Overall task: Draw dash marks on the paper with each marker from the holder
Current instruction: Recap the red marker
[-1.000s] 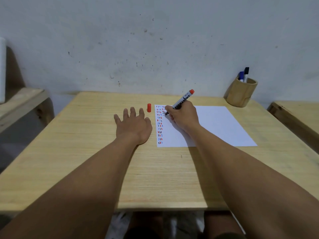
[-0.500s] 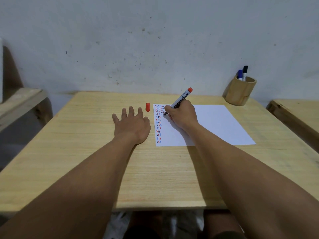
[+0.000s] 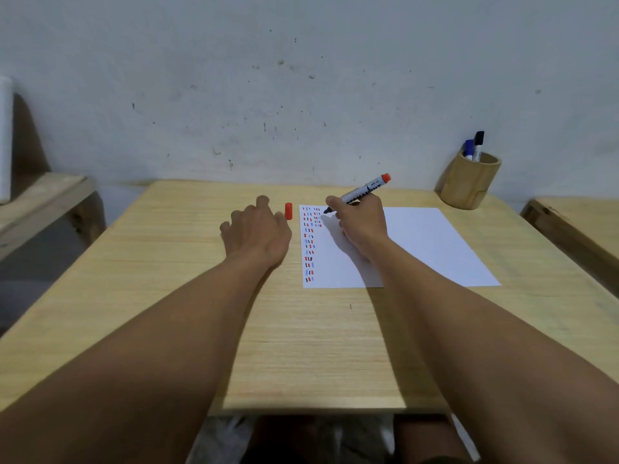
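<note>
Gripping the marker point(image 3: 363, 192), right hand point(image 3: 360, 226) marks paper point(image 3: 418, 242).

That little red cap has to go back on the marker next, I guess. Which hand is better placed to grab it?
The left hand: its fingertips sit right beside the red cap on the table, and it holds nothing. The right hand is busy gripping the marker over the paper.

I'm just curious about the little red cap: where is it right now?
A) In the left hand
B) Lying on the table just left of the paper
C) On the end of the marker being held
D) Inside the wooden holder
B: the red cap lies on the table beside the paper's left edge, just off the left hand's fingertips.
</note>
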Tool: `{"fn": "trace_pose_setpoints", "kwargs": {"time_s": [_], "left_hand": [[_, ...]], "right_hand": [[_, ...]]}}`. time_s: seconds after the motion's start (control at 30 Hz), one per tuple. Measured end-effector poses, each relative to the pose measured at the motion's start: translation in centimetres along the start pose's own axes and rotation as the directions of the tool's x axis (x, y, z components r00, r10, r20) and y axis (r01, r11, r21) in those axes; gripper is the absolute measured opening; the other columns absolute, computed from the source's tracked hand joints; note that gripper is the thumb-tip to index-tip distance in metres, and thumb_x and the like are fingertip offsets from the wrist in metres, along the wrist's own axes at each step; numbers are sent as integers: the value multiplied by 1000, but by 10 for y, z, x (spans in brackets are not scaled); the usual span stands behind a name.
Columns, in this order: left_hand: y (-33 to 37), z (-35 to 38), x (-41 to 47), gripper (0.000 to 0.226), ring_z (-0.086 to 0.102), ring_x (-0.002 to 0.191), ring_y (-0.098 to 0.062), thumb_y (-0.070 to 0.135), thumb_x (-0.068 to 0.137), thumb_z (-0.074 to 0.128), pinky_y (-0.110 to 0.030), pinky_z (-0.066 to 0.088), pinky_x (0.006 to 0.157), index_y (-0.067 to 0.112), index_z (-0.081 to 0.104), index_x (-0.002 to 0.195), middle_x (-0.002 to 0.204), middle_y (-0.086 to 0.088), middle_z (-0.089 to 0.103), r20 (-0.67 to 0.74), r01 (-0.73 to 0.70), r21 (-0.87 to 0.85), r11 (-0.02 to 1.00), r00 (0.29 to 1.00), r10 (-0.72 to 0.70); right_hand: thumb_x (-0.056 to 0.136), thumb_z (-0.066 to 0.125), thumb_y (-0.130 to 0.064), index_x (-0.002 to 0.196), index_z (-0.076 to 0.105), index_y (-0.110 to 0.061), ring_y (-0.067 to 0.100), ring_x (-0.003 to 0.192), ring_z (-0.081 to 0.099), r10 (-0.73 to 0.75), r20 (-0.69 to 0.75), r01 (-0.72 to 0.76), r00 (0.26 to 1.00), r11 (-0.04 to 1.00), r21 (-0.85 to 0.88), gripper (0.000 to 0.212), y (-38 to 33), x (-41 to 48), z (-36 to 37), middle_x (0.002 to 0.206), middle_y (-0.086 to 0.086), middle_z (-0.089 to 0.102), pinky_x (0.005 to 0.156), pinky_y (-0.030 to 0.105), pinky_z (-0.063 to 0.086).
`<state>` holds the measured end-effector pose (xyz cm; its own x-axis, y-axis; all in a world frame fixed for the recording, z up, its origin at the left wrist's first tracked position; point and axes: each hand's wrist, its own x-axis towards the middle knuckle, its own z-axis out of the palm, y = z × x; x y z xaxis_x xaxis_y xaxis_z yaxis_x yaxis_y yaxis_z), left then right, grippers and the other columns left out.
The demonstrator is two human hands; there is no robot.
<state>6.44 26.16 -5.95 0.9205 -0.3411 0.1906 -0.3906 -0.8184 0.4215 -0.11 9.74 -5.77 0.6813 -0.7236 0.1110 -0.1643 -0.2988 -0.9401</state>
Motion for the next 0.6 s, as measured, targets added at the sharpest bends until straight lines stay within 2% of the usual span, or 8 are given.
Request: {"fn": "trace_pose_setpoints", "kwargs": {"time_s": [0.1,0.17,0.27,0.33,0.4,0.5,0.6], "left_hand": [[5,-1,12,48,52,123,-35,35,102,40,-46,41,97,26,37,149,128,-10,62,-31,-82,-60,995,996,81],[7,-1,19,47,54,120,-32,33,103,43,-44,45,94,31,39,149,126,-9,62,-18,-146,-68,987,989,145],[7,2,25,39,59,118,-23,26,103,48,-30,43,85,29,55,141,127,-2,65,-9,-180,-112,977,984,180],[8,3,25,32,65,107,-19,18,101,53,-26,43,80,23,67,129,118,1,72,-43,-187,-125,974,982,183],[9,3,25,27,69,94,-19,13,99,55,-27,49,80,19,72,119,104,1,76,-58,-166,-168,972,986,158],[18,-3,24,22,68,80,-14,13,97,57,-26,51,73,16,73,112,95,2,75,-64,-62,-366,929,997,41],[36,-15,22,14,65,72,-10,16,97,61,-21,55,63,17,74,101,82,7,72,-84,20,-634,773,992,-95]], "right_hand": [[84,74,-33,87,68,-16,19,68,63,-11,4,11,1000,999,48,18,-2,0,1,82,7,72,66,38,55],[88,71,-30,90,68,-12,18,65,62,0,5,0,1000,995,103,18,-5,-2,0,78,5,69,61,36,54],[93,63,-29,90,70,-7,14,62,61,42,1,-42,999,982,186,24,-11,-4,-4,73,1,67,57,29,52],[92,60,-26,86,70,-6,16,63,62,50,-16,-46,999,978,204,23,-14,-4,-7,73,2,68,58,30,54],[91,61,-23,83,70,-7,17,63,63,46,-19,-41,999,974,223,20,-18,-5,-9,73,4,69,60,31,55],[91,65,-20,81,69,-9,17,62,62,36,-4,-33,999,963,269,15,-25,-9,-14,72,4,67,60,31,54],[92,68,-17,83,67,-10,15,63,61,20,-4,-17,1000,948,318,11,-32,-14,-22,72,4,65,58,28,54]]}}
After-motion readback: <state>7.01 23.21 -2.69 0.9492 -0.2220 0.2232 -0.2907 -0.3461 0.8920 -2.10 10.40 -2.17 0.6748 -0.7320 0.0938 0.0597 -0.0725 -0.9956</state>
